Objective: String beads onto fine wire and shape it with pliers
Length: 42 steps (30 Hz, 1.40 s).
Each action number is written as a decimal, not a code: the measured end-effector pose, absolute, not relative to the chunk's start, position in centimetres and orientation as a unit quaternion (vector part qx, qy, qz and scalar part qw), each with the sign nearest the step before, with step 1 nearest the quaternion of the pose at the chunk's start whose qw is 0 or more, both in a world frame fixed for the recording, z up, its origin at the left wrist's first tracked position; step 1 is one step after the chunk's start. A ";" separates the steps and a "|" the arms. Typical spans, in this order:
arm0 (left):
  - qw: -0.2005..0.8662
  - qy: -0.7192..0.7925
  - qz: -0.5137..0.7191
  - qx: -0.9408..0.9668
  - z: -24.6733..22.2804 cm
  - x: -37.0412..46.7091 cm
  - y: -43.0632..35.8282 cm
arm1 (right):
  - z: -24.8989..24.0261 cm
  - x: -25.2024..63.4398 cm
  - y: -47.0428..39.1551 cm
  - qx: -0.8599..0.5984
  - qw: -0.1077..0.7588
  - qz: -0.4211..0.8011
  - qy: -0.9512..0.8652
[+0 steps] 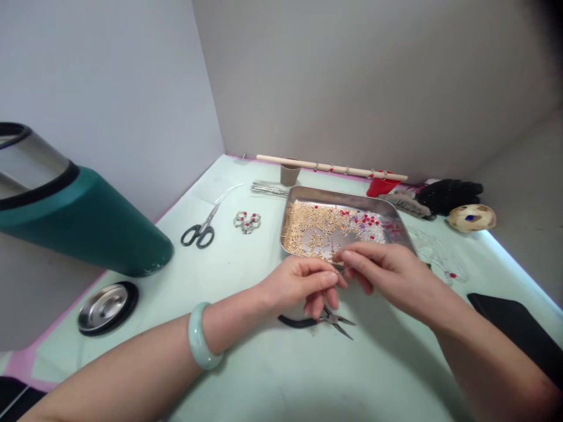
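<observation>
Pinches, thumb to fingers, with left hand (303, 282) and right hand (389, 271) at near side of tray (325, 198); cannot tell on what, if anything. Could scatter beads (303, 220) by catching tray with right hand, or snag spread pliers (328, 319) by left hand. Beneath, pale green desk (250, 375) edged in pink; behind, plain grey walls (373, 82).

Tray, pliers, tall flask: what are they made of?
Tray: metal, likely steel; grey, softly reflective inner wall. Pliers: metal nose, grey sheen; black handle covering, perhaps plastic or rubber. Tall flask: probably metal under smooth green coating; the upper band looks like bare silvery metal.
</observation>
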<state>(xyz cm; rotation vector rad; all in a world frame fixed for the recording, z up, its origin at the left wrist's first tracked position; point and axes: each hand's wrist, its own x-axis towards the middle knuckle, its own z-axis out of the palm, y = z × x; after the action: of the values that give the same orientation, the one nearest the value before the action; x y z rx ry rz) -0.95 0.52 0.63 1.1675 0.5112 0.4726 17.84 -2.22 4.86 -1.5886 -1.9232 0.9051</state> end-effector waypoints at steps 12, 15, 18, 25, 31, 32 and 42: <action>0.749 0.241 0.137 0.601 0.7 -0.9 0.1 | 3.5 17.1 -2.0 -0.469 0.357 0.581 -0.561; 0.741 0.232 0.155 0.610 0.7 -1.1 -0.1 | 3.7 17.1 -2.0 -0.460 0.354 0.566 -0.585; 0.740 0.232 0.202 0.598 0.7 -1.0 -0.4 | 3.7 17.1 -2.0 -0.454 0.381 0.548 -0.591; 0.758 0.246 0.346 0.496 1.0 -0.8 -0.3 | 2.7 15.7 -2.7 -0.455 0.514 0.336 -0.645; 0.788 0.241 0.380 0.420 0.3 -0.7 0.2 | 1.8 15.1 -2.9 -0.379 0.465 0.023 -0.800; 0.794 0.241 0.372 0.415 0.2 -0.8 0.4 | 1.9 15.4 -2.8 -0.379 0.451 0.032 -0.808; 0.840 0.186 0.203 0.469 0.6 -1.5 0.5 | 3.1 18.3 -1.2 -0.487 0.418 0.492 -0.589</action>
<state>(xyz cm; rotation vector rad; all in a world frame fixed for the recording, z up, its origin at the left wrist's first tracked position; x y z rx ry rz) -1.48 0.50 0.56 0.9907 0.3927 0.4289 18.33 -1.22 3.09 -1.2206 -1.4768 1.2331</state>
